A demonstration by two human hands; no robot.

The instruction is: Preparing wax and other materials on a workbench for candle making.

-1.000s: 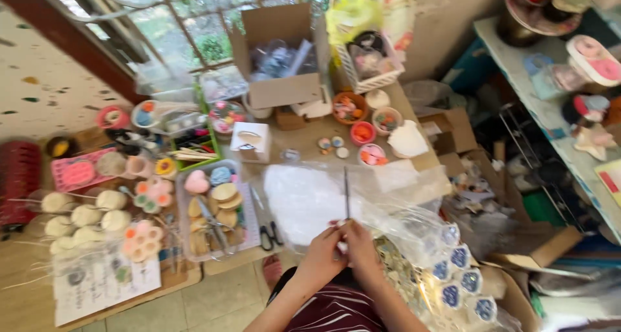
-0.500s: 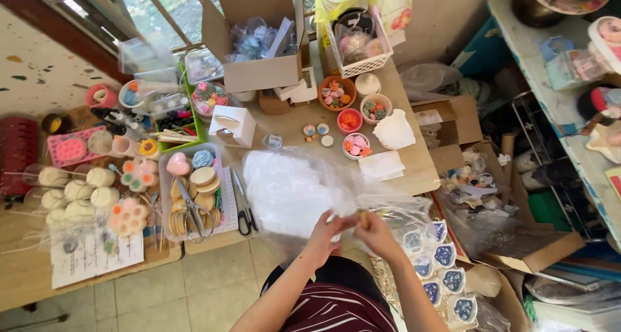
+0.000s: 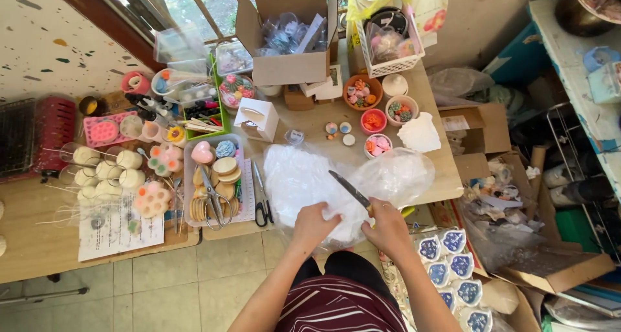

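At the wooden table's (image 3: 446, 183) near edge, our right hand (image 3: 387, 227) closes around a thin dark-bladed knife (image 3: 349, 189); our left hand (image 3: 313, 224) pinches the crinkled clear plastic bag (image 3: 304, 177) beneath the blade.

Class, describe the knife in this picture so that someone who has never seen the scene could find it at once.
Start at the wooden table and find the big clear plastic bag at its near edge. The knife lies slanted across the bag, its handle in the right hand. Unlike the scissors lying flat to the left, it has a single blade and is held.
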